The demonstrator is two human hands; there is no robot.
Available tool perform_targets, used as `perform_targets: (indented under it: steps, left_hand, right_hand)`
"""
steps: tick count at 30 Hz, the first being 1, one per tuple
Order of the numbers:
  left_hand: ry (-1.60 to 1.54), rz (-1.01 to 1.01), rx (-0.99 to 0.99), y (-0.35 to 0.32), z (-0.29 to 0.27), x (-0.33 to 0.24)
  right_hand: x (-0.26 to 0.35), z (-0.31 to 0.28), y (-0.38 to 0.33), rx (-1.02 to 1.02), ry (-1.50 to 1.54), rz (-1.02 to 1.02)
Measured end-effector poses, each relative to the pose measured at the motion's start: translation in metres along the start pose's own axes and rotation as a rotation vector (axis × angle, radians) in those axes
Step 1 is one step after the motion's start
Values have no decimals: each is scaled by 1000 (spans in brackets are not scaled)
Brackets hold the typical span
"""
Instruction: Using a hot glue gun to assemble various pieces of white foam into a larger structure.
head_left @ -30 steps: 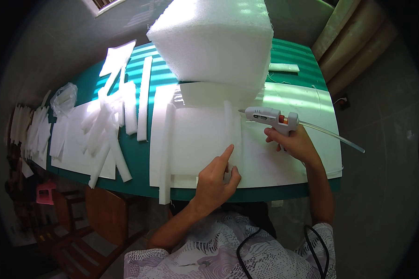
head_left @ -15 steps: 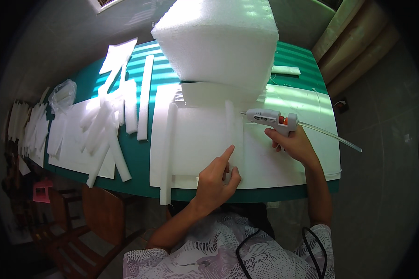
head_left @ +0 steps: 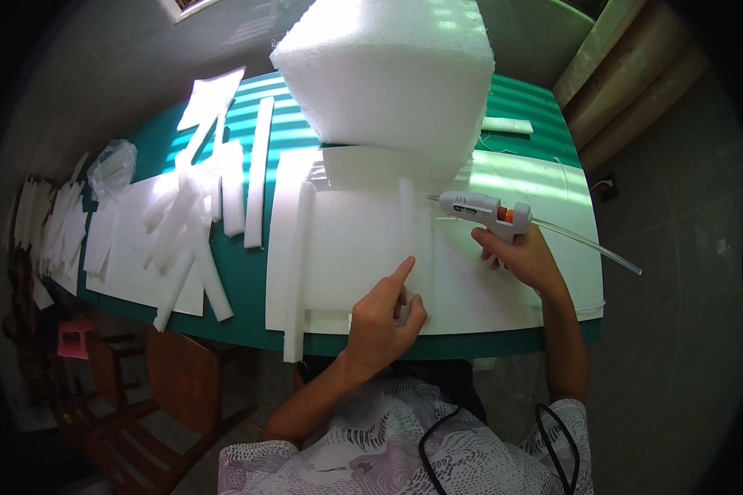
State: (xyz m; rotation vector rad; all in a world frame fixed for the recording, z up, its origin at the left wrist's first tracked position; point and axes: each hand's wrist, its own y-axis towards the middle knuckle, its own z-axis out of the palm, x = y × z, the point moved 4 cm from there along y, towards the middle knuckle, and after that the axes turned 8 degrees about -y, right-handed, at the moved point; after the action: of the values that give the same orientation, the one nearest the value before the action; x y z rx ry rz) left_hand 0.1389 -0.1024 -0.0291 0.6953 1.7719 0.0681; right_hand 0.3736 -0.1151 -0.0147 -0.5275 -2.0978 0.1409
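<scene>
My right hand [head_left: 516, 256] grips a white glue gun [head_left: 480, 210] by its handle. Its nozzle points left, at the upper part of a white foam strip [head_left: 409, 206], close by; whether it touches cannot be told. A clear glue stick [head_left: 590, 241] sticks out of the gun's back. My left hand [head_left: 380, 318] lies at the lower part of that strip, index finger stretched forward, thumb apart, the other fingers curled and partly hidden. The strip stands on a flat white foam sheet [head_left: 355, 247]. A second foam strip [head_left: 299, 280] runs along the sheet's left side, past the table edge.
A large white foam block [head_left: 388, 91] stands behind the sheet. Loose foam strips [head_left: 177, 223] lie piled at left on the green table [head_left: 252, 297], near a crumpled clear plastic bag [head_left: 113, 169]. Wooden chairs [head_left: 182, 379] and a pink stool [head_left: 74, 338] stand at lower left.
My right hand has moved the glue gun very slightly to the right. My left hand stays where it was.
</scene>
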Motion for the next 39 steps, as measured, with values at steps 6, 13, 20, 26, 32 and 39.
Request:
perform_targets:
  steps: [6, 13, 20, 26, 32, 39]
  left_hand:
    - [-19, -10, 1, 1, 0, 1]
    - [-42, -36, -15, 1, -1, 4]
    - [-62, -32, -25, 1, -2, 7]
    - [-54, -26, -25, 2, -2, 6]
    - [-63, -37, -25, 2, -1, 7]
    - [-62, -20, -34, 1, -1, 7]
  right_hand:
    - [-5, -3, -6, 10, -16, 20]
    - [3, -6, -29, 101, -10, -38]
    - [0, -3, -38, 143, -30, -34]
    - [-2, -2, -38, 131, -54, 32]
    - [-4, -2, -38, 128, -48, 80]
    - [-9, -3, -38, 144, -100, 123]
